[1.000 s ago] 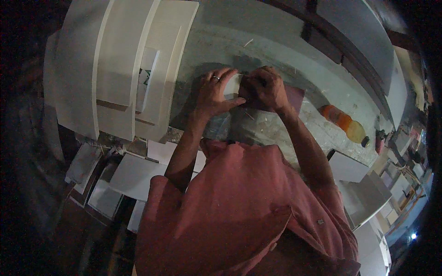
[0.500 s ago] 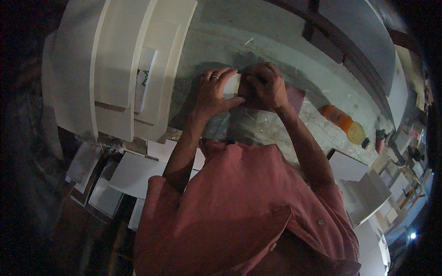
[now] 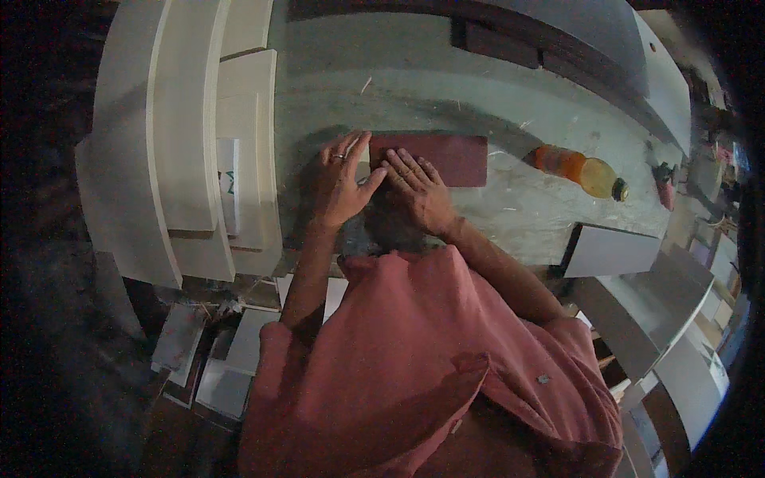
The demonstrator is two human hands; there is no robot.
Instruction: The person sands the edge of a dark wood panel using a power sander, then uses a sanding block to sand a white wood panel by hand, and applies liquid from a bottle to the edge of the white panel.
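A flat reddish-brown rectangular sheet or board (image 3: 462,162) lies on the greenish worktop. My right hand (image 3: 417,190) rests flat on its left half, fingers stretched toward the far left. At its left end is my left hand (image 3: 344,183), with a ring on one finger, fingers extended and thumb apart. A small pale patch (image 3: 363,170), perhaps a separate pale piece, shows between that thumb and the fingers; most of it is hidden. Neither hand is closed round anything visible.
Large cream panels (image 3: 185,119) are stacked at the left. An orange-and-yellow bottle (image 3: 578,171) lies on its side at the right. A long dark panel (image 3: 574,48) borders the far side. White boards (image 3: 613,251) stand at the near right. The greenish worktop (image 3: 335,88) carries small scraps.
My right hand has gone from a closed grip at the far edge to lying flat on the brown piece. The view has shifted, and the brown piece now appears straighter.
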